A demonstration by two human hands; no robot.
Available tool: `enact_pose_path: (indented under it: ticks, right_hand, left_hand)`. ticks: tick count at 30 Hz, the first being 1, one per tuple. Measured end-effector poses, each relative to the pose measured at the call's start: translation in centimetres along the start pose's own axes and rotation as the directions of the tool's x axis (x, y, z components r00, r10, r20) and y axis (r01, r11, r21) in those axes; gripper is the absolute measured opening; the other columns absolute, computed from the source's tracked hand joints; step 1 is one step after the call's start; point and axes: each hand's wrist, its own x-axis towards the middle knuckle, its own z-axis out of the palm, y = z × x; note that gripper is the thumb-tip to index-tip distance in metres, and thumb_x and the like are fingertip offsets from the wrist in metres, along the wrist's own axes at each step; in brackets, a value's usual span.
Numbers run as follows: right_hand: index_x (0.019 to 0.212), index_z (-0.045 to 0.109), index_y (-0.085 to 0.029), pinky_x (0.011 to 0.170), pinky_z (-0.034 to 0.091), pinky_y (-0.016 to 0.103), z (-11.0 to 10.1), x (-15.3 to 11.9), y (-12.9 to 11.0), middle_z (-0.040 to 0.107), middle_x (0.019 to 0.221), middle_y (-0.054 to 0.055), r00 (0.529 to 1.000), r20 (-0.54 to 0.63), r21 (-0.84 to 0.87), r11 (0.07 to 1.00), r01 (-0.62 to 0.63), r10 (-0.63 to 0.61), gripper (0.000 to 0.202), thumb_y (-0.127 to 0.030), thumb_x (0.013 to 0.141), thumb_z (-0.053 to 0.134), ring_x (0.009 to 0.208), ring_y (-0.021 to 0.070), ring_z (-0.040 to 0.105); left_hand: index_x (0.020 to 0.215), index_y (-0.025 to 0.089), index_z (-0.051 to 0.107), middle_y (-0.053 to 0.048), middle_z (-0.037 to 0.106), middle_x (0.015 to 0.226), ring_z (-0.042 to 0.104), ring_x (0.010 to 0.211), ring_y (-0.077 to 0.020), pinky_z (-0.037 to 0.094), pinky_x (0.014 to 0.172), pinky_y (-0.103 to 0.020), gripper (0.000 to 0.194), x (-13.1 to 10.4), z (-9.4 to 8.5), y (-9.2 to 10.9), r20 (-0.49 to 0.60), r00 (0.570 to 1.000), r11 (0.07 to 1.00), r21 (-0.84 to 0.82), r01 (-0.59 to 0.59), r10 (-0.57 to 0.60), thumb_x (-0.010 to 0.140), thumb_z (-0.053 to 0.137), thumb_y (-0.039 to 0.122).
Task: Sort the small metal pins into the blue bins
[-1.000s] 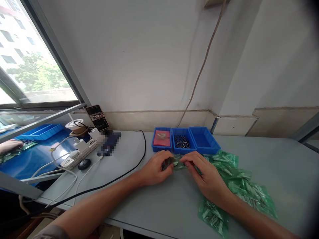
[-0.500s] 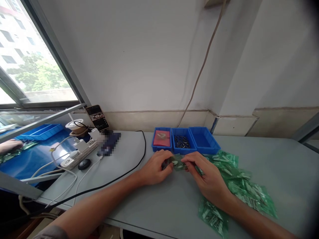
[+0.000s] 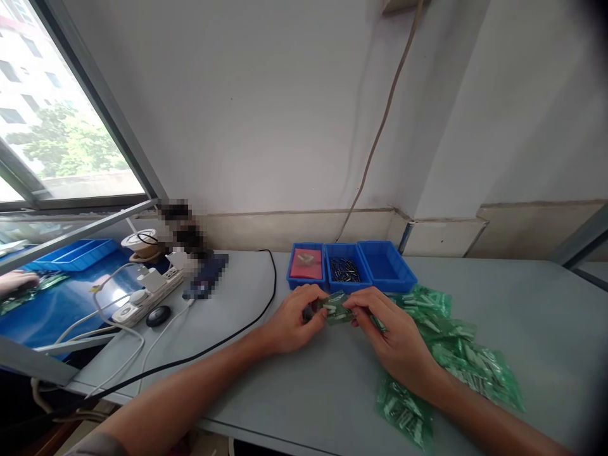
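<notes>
Between my hands, just in front of the blue bins, is a small green see-through plastic bag (image 3: pixel 337 308) with pale pieces inside. My left hand (image 3: pixel 300 318) pinches its left end, where a dark part shows by the fingers. At the right end, my right hand (image 3: pixel 377 320) grips the bag between thumb and fingertips. Several green bags of metal parts (image 3: pixel 468 364) lie spread on the table beside and beyond my right forearm. Another green bag (image 3: pixel 406 408) lies nearer the table's front, left of that forearm.
Behind my hands stand three blue bins: one with a red packet (image 3: pixel 306 263), one with dark metal pins (image 3: pixel 344 270), and an empty blue bin (image 3: pixel 387 266). A black cable (image 3: pixel 237 330) crosses the left side, near a power strip (image 3: pixel 147 297) and a black mouse (image 3: pixel 158 315).
The view has shifted slightly. Both hands keep their grip on the small bag, which now shows a little flatter and clearer between them.
</notes>
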Motion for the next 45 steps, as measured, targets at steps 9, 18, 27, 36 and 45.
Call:
enact_pose_path:
  ticks: [9, 18, 27, 36, 45]
  right_hand:
    - [0.112, 0.067, -0.028, 0.072, 0.058, 0.031, 0.1, -0.05, 0.26, 0.07, 0.106, 0.005, 0.999, 0.0, 0.021, 0.999, -0.033, 0.033, 0.02, -0.019, 0.111, 0.049, 0.078, 0.0183, 0.069]
    - [0.112, 0.066, -0.028, 0.073, 0.058, 0.031, 0.12, 0.04, 0.24, 0.068, 0.107, 0.006, 0.999, 0.025, 0.02, 0.999, -0.041, 0.041, 0.02, -0.018, 0.111, 0.048, 0.08, 0.0182, 0.068]
    - [0.11, 0.067, -0.027, 0.076, 0.057, 0.032, 0.13, 0.26, 0.24, 0.069, 0.104, 0.005, 0.997, 0.054, -0.013, 0.998, -0.06, 0.061, 0.021, -0.02, 0.111, 0.047, 0.085, 0.0204, 0.07]
    - [0.11, 0.065, -0.027, 0.078, 0.055, 0.031, 0.09, 0.3, 0.24, 0.068, 0.103, 0.004, 0.997, 0.058, -0.017, 0.999, -0.048, 0.049, 0.022, -0.017, 0.111, 0.046, 0.085, 0.0187, 0.067]
    - [0.113, 0.066, -0.028, 0.081, 0.057, 0.031, 0.08, 0.32, 0.01, 0.069, 0.106, 0.005, 0.997, 0.08, -0.008, 1.0, -0.021, 0.021, 0.022, -0.016, 0.11, 0.048, 0.089, 0.0194, 0.069]
  left_hand:
    - [0.1, 0.019, 0.062, -0.004, 0.064, 0.092, 0.056, 0.086, -0.0191, 0.044, 0.084, -0.031, 0.013, 0.11, 0.03, -0.21, -0.032, 0.999, 1.0, -0.015, -0.009, 0.009, 0.105, 0.055, 0.029]
    - [0.098, 0.02, 0.062, -0.003, 0.063, 0.091, 0.054, 0.084, -0.0179, 0.042, 0.083, -0.03, 0.018, 0.1, 0.19, -0.45, -0.031, 0.999, 1.0, -0.008, -0.015, 0.014, 0.108, 0.052, 0.03]
    - [0.093, 0.019, 0.063, -0.004, 0.066, 0.09, 0.059, 0.086, -0.0185, 0.043, 0.084, -0.031, 0.019, 0.22, 0.12, -0.57, -0.028, 1.0, 0.999, 0.032, -0.014, 0.015, 0.106, 0.053, 0.027]
    - [0.095, 0.019, 0.064, -0.002, 0.064, 0.088, 0.056, 0.081, -0.0169, 0.044, 0.081, -0.03, 0.015, 0.26, 0.22, -0.64, -0.011, 1.0, 1.0, 0.024, -0.002, 0.002, 0.105, 0.058, 0.029]
    - [0.1, 0.019, 0.063, -0.002, 0.063, 0.089, 0.055, 0.08, -0.0165, 0.045, 0.075, -0.028, 0.015, 0.27, 0.2, -0.33, 0.01, 0.998, 0.998, -0.021, 0.054, -0.054, 0.103, 0.064, 0.034]
